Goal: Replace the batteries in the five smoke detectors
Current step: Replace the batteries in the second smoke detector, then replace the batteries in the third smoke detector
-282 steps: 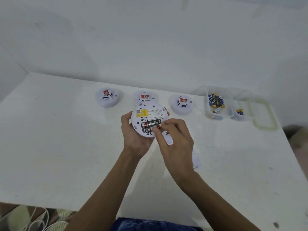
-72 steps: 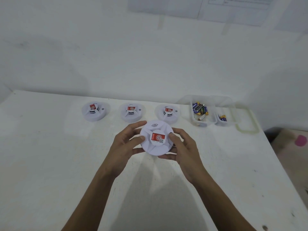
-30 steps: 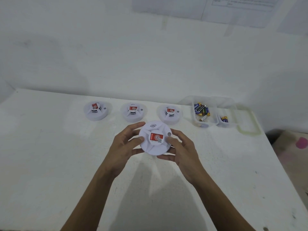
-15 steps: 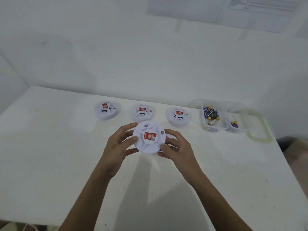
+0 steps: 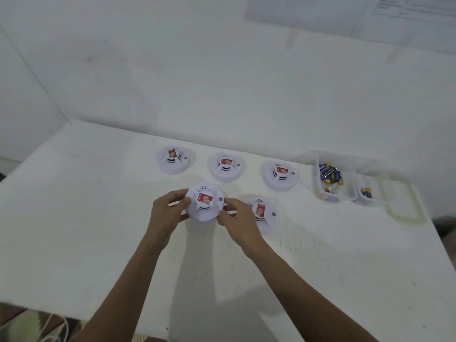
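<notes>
Five in view: all face up on the table (image 5: pixel 86 230); back-row trio (image 5: pixel 225 166) behind; fifth detector (image 5: pixel 262 211) just beside the right hand (image 5: pixel 235 219)
Left hand (image 5: pixel 167 213): fingers curled on the held detector (image 5: pixel 204 204) at its left rim
Right hand: pinches the opposite rim; whether the unit touches the table, cannot tell
Progress: held detector looks closed; which others are done is not shown; battery tub (image 5: pixel 330 180) has cells
Change: seconds ago it was belly up, cells exposed; now flipped, shut
</notes>
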